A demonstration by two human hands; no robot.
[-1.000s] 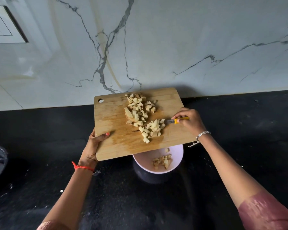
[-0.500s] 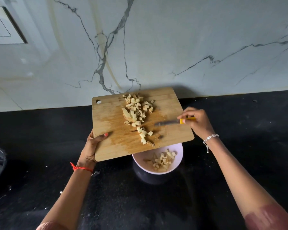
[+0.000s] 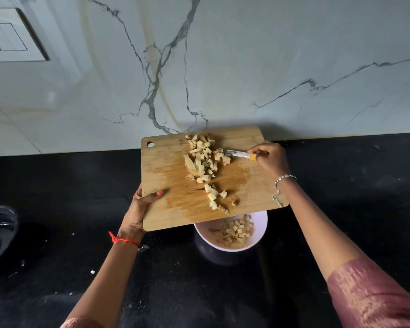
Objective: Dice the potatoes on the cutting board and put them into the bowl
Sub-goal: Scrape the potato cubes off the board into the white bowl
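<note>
Cutting board [image 3: 175,185]: held over the bowl [image 3: 262,223] on the black bench [image 3: 81,209].
Left hand [image 3: 140,209]: fingers curled round the board's left edge.
Right hand [image 3: 270,159]: fingers closed on the knife [image 3: 238,153], blade laid against the potato dice [image 3: 201,159].
Potato dice: heaped on the board; some seen in the bowl.

cutting board [image 3: 175,176] over bowl [image 3: 260,223], knife [image 3: 238,153] touching dice [image 3: 205,159]

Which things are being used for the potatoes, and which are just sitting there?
For the job: cutting board, potato pieces, knife, bowl, left hand holding the board, right hand holding the knife.
Just lying about: dark vessel at the left edge, switch plate, small white scrap on the counter.
</note>
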